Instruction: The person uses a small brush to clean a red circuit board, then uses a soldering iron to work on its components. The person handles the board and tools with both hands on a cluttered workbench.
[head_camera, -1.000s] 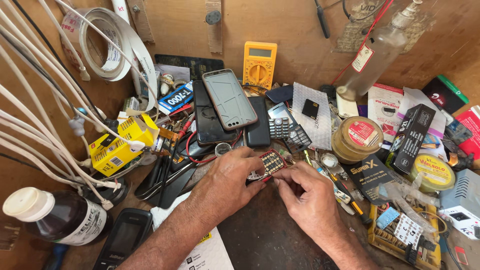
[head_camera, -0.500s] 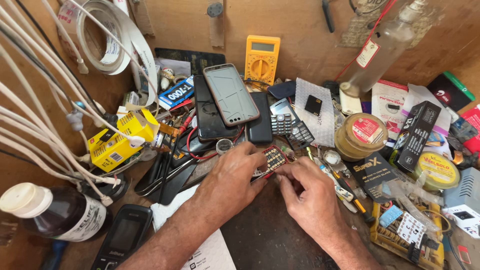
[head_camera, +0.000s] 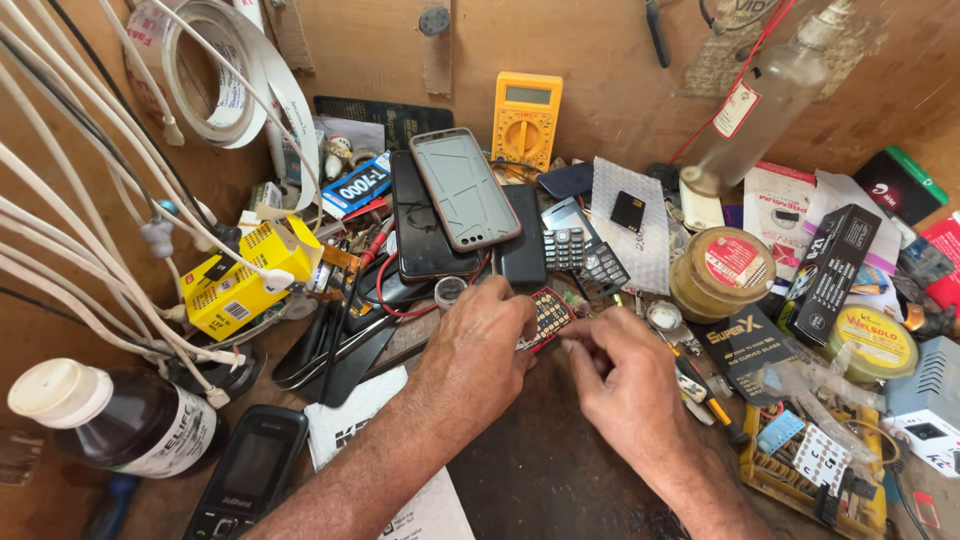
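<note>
Both of my hands meet at the middle of a cluttered workbench. My left hand (head_camera: 478, 345) pinches a small phone keypad board (head_camera: 549, 313) with gold contact dots, holding it tilted. My right hand (head_camera: 625, 385) presses its fingertips against the board's lower right edge. Whether the right fingers hold a tool is hidden. Just behind the board lie a keypad phone (head_camera: 582, 250) and a stack of smartphones (head_camera: 462, 190).
A yellow multimeter (head_camera: 526, 118) leans on the back wall. A yellow box (head_camera: 240, 280) and white cables (head_camera: 90, 220) crowd the left. A dark bottle (head_camera: 110, 420) and a black phone (head_camera: 250, 475) lie front left. Round tins (head_camera: 722, 272), boxes and a screwdriver set (head_camera: 800, 460) fill the right.
My hands have stayed together on the keypad board with only small finger shifts. The view has drifted slightly.
</note>
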